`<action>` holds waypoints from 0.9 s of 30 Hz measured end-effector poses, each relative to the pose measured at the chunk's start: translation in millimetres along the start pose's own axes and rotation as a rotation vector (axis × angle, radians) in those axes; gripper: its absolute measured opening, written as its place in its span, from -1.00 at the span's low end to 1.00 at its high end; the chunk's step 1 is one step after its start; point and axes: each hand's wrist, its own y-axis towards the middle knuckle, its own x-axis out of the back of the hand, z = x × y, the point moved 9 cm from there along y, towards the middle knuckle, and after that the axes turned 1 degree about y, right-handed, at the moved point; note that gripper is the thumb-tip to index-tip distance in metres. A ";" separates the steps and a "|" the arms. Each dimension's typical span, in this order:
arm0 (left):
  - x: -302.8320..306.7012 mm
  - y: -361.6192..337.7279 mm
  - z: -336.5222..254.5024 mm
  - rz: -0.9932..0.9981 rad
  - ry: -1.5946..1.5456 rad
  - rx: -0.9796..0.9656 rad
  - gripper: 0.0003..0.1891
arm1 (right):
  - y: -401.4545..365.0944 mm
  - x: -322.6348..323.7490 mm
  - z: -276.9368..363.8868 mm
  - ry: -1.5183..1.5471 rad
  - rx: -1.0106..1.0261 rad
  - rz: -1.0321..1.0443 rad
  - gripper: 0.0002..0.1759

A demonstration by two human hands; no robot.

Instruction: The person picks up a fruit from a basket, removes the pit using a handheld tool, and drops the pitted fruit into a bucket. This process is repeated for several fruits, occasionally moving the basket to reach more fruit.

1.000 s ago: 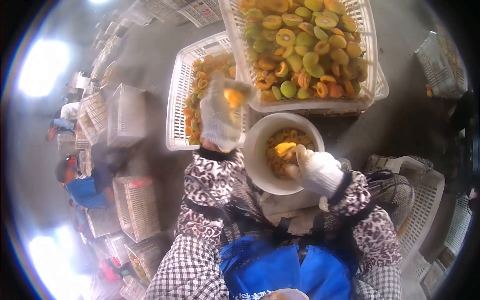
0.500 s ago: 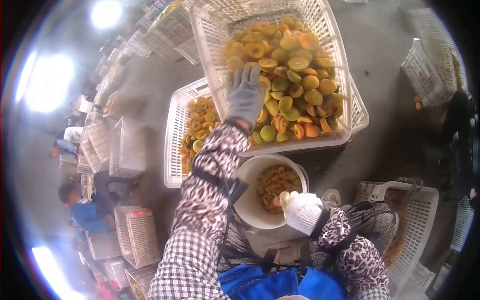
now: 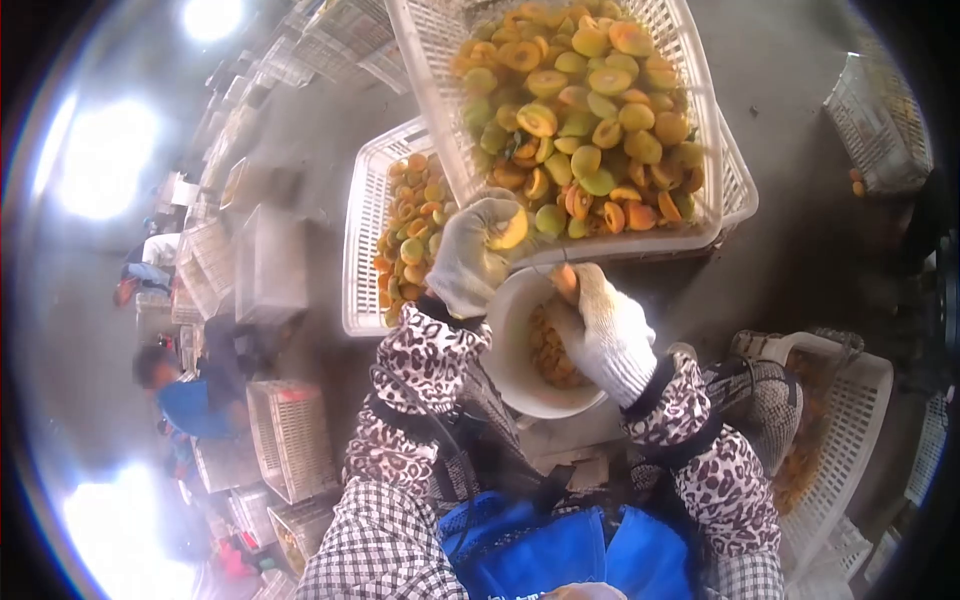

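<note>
My left hand point(image 3: 474, 256), in a white work glove, is closed around a halved yellow fruit point(image 3: 510, 230) just above the left rim of a white bucket point(image 3: 510, 345). My right hand point(image 3: 605, 330), also gloved, reaches over the bucket and pinches a small orange piece point(image 3: 565, 281) at its fingertips. The bucket holds cut fruit pieces. Right behind both hands stands a large white crate point(image 3: 700, 130) heaped with halved yellow, green and orange fruit.
A second white crate point(image 3: 362, 250) with fruit halves lies on the floor to the left. Another basket point(image 3: 850, 400) sits at my right knee. Stacked crates point(image 3: 285, 440) and a seated person in blue point(image 3: 185, 400) fill the left side. Grey floor lies beyond.
My left hand has come back from the big crate with a fruit half and now sits at the bucket rim. My right hand has risen over the bucket.
</note>
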 end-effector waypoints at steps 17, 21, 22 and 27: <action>1.4 -50.7 -17.6 0.032 0.539 -0.533 -0.64 | -3.7 -39.1 8.8 0.004 -0.041 0.170 -0.68; 8.3 -46.2 -6.8 0.019 0.103 -0.233 -0.63 | -3.4 -51.1 9.8 -0.182 -0.220 0.407 -0.70; 7.3 -47.0 -6.6 0.001 0.088 -0.174 -0.56 | -8.2 -55.4 1.4 -0.182 -0.221 0.407 -0.70; 16.0 -45.7 4.6 -0.072 0.047 -0.118 -0.48 | -20.6 -82.6 -18.5 0.272 0.200 0.138 -0.80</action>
